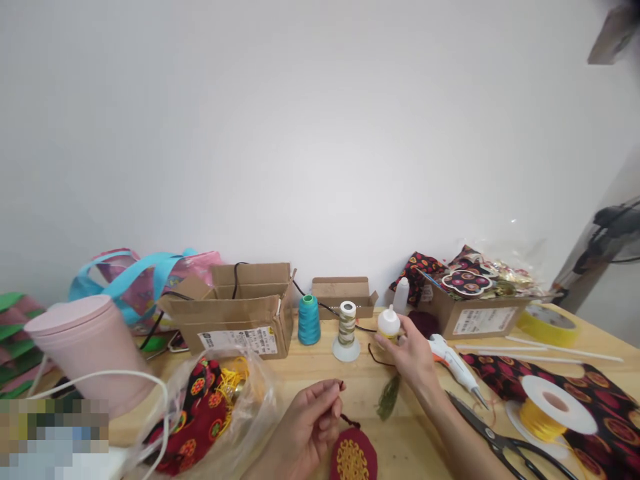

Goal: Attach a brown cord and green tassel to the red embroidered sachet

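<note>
Holding one glue bottle [389, 323] in right hand [413, 357], one cord [342, 385] in left hand [306, 427].

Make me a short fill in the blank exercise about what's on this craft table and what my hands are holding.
1. The right hand holds a small bottle whose colour is ____.
2. The left hand pinches the cord of a round red piece embroidered in ____.
3. The thread cone just right of the big cardboard box is ____.
Missing words: white; yellow; teal.
</note>
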